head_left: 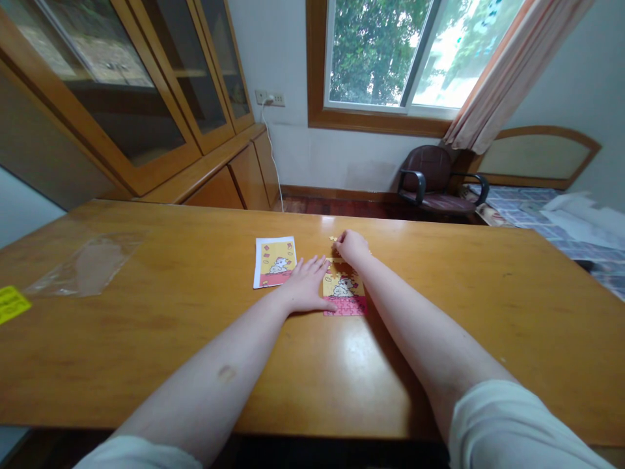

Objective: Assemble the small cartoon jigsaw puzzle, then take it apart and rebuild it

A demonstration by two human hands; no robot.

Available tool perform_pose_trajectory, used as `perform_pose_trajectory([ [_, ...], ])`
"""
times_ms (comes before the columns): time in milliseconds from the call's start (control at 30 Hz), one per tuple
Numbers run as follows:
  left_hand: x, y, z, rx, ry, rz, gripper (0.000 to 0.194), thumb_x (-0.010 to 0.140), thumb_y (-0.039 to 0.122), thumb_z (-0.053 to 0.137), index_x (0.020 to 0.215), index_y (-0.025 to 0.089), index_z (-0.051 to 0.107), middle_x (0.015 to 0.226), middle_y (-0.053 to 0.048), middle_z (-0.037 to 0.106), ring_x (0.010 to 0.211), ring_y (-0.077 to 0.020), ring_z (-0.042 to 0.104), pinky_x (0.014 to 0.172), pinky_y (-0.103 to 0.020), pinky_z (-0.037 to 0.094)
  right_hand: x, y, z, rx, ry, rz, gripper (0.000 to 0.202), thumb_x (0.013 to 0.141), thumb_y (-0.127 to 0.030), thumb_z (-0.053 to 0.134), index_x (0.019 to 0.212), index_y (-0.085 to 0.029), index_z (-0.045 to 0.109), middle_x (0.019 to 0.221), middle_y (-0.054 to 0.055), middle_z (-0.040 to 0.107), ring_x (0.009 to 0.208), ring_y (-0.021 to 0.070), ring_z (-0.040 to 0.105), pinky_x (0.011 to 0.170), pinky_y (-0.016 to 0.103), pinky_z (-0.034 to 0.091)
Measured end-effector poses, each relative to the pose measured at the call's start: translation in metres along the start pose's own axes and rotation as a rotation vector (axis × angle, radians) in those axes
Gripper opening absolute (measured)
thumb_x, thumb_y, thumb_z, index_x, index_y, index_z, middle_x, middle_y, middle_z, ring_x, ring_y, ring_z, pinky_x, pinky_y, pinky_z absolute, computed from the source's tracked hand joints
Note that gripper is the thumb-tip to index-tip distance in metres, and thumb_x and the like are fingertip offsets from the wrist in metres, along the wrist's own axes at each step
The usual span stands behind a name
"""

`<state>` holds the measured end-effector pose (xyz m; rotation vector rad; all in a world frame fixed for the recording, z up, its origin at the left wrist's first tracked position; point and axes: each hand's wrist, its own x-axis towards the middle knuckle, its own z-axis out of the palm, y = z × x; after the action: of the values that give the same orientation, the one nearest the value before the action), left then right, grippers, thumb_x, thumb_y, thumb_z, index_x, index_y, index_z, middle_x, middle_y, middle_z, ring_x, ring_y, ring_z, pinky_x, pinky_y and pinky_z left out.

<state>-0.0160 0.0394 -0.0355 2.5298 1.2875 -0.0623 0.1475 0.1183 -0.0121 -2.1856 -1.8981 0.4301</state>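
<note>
A partly assembled jigsaw puzzle [344, 305] lies on the wooden table, pink along the bottom and yellow above, with a white cartoon animal in the middle. My left hand [307, 285] rests flat at its left edge, fingers spread and thumb on the pink part. Beyond the puzzle's upper edge, my right hand [352, 247] is closed, its fingertips pinched at a small yellow puzzle piece [333, 239]. That hand hides part of the puzzle's top and any pieces beneath it. To the left lies a reference picture card [277, 262] with the same design, close to my left fingers.
On the wooden table [195, 339], a clear plastic bag [97, 264] lies at the left, with a yellow label [12, 303] at the edge. Behind stand a glass-doored cabinet [195, 140], an office chair [432, 179] and a bed [527, 205].
</note>
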Motion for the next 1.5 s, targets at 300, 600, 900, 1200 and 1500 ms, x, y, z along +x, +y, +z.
perform_pose_trajectory([
  [300, 0.0, 0.0, 0.0, 0.005, -0.007, -0.002, 0.122, 0.061, 0.085, 0.049, 0.153, 0.013, 0.01, 0.16, -0.013, 0.007, 0.147, -0.0323, 0.004, 0.118, -0.052, 0.002, -0.063, 0.046, -0.019, 0.392, -0.19, -0.308, 0.009, 0.078, -0.023, 0.065, 0.083, -0.018, 0.071, 0.076, 0.001, 0.072, 0.071, 0.015, 0.063, 0.067, 0.025, 0.047],
  [600, -0.002, 0.003, -0.004, 0.009, -0.019, -0.022, 0.121, 0.062, 0.083, 0.052, 0.153, 0.015, 0.01, 0.16, -0.012, 0.006, 0.147, -0.0317, 0.004, 0.118, -0.05, 0.004, -0.095, 0.075, -0.009, 0.42, -0.236, -0.366, 0.008, 0.075, -0.019, 0.069, 0.082, -0.018, 0.074, 0.085, 0.004, 0.071, 0.079, 0.0165, 0.064, 0.076, 0.028, 0.049],
  [900, -0.003, 0.004, -0.006, 0.014, -0.03, -0.017, 0.122, 0.062, 0.084, 0.05, 0.153, 0.014, 0.01, 0.16, -0.012, 0.006, 0.147, -0.0327, 0.003, 0.118, -0.051, 0.005, -0.095, 0.092, -0.023, 0.147, 0.0, -0.533, 0.023, 0.088, -0.023, 0.054, 0.102, -0.019, 0.072, 0.1, 0.008, 0.068, 0.088, 0.0159, 0.063, 0.081, 0.026, 0.047],
  [1200, -0.002, 0.003, -0.005, 0.016, -0.024, -0.02, 0.119, 0.063, 0.083, 0.051, 0.153, 0.015, 0.011, 0.16, -0.011, 0.007, 0.147, -0.0322, 0.004, 0.118, -0.049, 0.004, -0.126, 0.07, -0.037, -0.431, -0.067, -0.478, 0.045, 0.097, -0.04, 0.032, 0.085, -0.022, 0.072, 0.082, 0.009, 0.073, 0.071, 0.0204, 0.066, 0.063, 0.028, 0.041],
  [1500, -0.001, -0.001, 0.001, 0.011, -0.008, -0.019, 0.12, 0.062, 0.084, 0.049, 0.153, 0.016, 0.009, 0.16, -0.01, 0.005, 0.147, -0.0321, 0.004, 0.118, -0.05, 0.003, -0.134, 0.059, -0.034, -0.504, -0.13, -0.445, 0.044, 0.096, -0.047, 0.032, 0.103, -0.024, 0.069, 0.08, 0.01, 0.074, 0.071, 0.0237, 0.069, 0.059, 0.028, 0.041],
])
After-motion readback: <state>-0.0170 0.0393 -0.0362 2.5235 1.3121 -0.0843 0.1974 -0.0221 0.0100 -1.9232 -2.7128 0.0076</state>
